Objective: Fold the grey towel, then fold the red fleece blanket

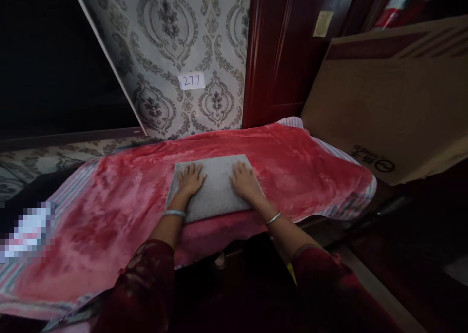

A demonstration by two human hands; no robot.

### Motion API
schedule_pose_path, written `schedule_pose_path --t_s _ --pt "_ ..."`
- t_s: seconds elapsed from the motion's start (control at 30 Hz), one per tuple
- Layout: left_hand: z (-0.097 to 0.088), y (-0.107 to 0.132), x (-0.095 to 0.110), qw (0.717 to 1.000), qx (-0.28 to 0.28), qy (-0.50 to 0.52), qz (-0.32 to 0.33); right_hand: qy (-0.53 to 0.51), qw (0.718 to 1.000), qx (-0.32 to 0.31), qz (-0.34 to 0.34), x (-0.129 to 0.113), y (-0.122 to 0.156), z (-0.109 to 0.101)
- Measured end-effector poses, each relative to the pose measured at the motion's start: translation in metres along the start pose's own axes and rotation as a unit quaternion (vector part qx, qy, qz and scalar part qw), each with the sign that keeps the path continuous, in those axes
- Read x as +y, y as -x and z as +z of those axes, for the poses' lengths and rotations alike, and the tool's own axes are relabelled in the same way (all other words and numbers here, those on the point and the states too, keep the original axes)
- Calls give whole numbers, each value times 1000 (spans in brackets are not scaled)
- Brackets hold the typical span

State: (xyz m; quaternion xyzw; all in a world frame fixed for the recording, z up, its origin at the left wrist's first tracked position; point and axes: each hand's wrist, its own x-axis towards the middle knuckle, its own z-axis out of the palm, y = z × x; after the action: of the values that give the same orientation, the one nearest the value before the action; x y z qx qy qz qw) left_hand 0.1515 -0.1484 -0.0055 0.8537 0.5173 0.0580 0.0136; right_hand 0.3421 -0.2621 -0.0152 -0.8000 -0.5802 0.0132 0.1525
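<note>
A folded grey towel point(215, 186) lies flat on a red fleece blanket point(300, 162) that covers a table. My left hand point(190, 179) rests palm down on the towel's left part, fingers stretched out. My right hand point(245, 181) lies flat on its right part, fingers spread too. Neither hand holds anything. Each wrist wears a silver bangle, and both sleeves are dark red.
A large cardboard box point(395, 99) leans at the right, beside a dark red wooden door point(285, 50). Patterned wallpaper behind carries a small label reading 277 point(192, 81). A striped cloth edge point(343, 155) shows under the blanket. A pixelated patch point(27, 233) sits at the left.
</note>
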Motion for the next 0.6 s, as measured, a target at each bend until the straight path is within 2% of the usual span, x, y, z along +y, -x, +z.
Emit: schedule_pose_path --t_s 0.07,0.13,0.2,0.27,0.4,0.6 --pt "-6 11 2 1000 12 3 8 -22 997 -20 -76 -31 18 7" --pt "-7 27 3 999 28 -10 27 -44 991 -37 -122 -55 32 14" --pt "-3 46 3 999 20 -25 29 -51 987 -47 -143 -67 41 19" --pt "4 60 3 999 -3 -33 10 -48 986 -55 -148 -68 44 22" --pt "13 69 3 999 -18 -32 1 -25 991 -48 -119 -37 44 22" --pt "13 65 2 1000 -16 -20 -4 -2 999 -32 18 38 53 17"
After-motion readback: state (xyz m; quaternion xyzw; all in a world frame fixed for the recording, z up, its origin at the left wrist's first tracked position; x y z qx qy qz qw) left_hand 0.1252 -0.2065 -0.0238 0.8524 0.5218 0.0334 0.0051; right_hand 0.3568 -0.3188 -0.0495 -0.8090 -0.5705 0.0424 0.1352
